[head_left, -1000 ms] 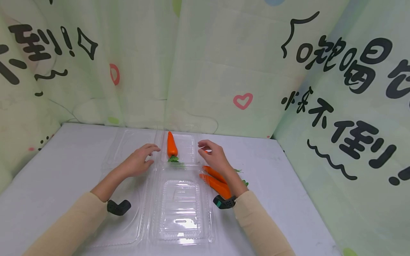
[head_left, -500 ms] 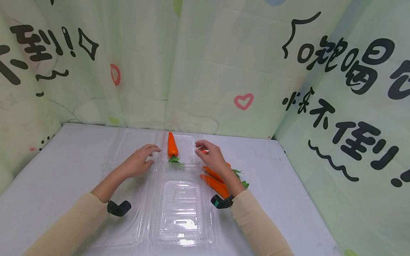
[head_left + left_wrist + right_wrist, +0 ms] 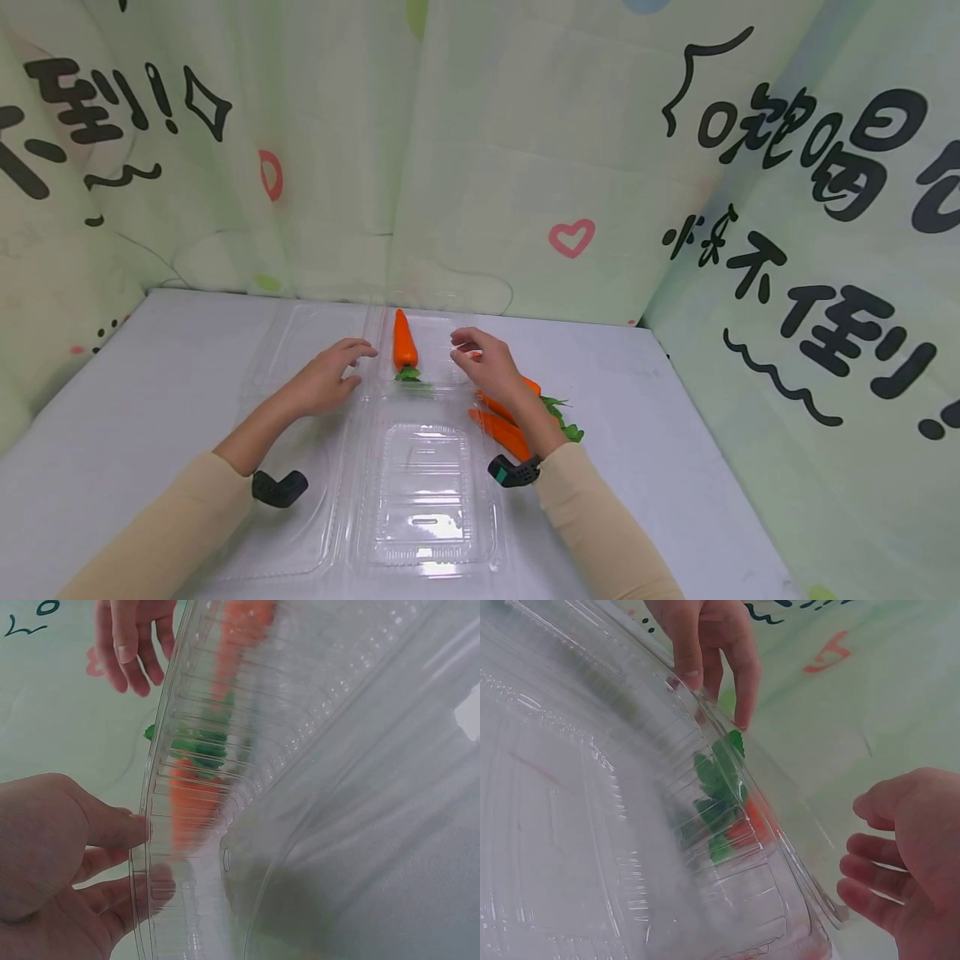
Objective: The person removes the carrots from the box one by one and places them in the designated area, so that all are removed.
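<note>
One orange carrot with green leaves lies in the far clear plastic clamshell box, tip away from me. My left hand is at that box's left edge, fingers loosely bent; in the left wrist view its thumb meets the clear rim, while other fingertips show through the plastic. On the right side my right hand is beside the same box, relaxed and holding nothing; a gap separates it from the rim in the right wrist view. Several more carrots lie under and beside my right forearm, partly hidden.
A second clear clamshell box lies nearer me, its lid spread leftward beneath my left forearm. The far box's lid also lies to the left. A printed curtain rises behind the white table.
My right hand has shifted slightly left toward the far box, uncovering more of the carrots on the right. The left hand and the carrot in the box stay put.
</note>
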### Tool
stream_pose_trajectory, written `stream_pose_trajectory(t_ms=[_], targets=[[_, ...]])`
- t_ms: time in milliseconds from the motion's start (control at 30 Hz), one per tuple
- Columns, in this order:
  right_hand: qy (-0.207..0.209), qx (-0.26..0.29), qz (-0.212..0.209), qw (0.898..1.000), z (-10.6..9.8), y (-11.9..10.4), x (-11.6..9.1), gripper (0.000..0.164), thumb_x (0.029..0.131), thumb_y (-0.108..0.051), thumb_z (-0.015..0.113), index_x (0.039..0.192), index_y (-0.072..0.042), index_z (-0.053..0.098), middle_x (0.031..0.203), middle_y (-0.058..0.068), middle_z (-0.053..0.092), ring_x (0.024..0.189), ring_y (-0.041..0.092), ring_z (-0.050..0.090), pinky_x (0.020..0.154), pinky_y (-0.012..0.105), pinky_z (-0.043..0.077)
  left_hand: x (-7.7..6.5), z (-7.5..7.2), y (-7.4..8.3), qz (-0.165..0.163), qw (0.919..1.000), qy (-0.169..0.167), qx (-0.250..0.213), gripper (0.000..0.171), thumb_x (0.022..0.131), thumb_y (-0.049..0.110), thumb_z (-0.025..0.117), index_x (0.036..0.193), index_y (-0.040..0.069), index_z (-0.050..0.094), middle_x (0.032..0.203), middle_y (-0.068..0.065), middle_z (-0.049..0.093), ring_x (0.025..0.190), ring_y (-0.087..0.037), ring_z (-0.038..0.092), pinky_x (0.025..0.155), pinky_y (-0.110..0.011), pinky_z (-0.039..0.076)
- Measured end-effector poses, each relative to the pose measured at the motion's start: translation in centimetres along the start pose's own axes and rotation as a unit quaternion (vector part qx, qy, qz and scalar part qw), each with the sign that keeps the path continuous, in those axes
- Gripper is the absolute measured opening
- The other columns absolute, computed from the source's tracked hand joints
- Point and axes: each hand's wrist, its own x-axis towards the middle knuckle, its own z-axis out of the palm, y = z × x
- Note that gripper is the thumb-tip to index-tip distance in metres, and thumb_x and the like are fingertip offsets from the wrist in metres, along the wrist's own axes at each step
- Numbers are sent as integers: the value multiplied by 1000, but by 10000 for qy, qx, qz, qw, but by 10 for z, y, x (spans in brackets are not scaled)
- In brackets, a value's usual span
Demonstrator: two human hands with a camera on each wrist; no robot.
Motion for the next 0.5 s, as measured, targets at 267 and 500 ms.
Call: stream_pose_trajectory(t_ms=[267, 500], targets=[[-234, 11, -9, 9997, 4, -3, 3, 36, 95, -25, 62, 128, -12, 57, 128, 12, 61, 114, 21, 60, 99, 38, 52, 1, 2, -1, 5, 10000, 51, 34, 43, 90, 0, 61, 132, 2, 54, 143, -23, 45, 112, -35, 60, 96, -50, 52], [-312, -27, 5, 9995, 7, -9, 5, 38, 94, -26, 63, 129, -12, 56, 128, 13, 61, 114, 21, 60, 99, 38, 53, 1, 2, -1, -56, 10000, -2, 33, 43, 91, 1, 60, 134, 3, 53, 144, -23, 44, 114, -36, 59, 97, -50, 51]])
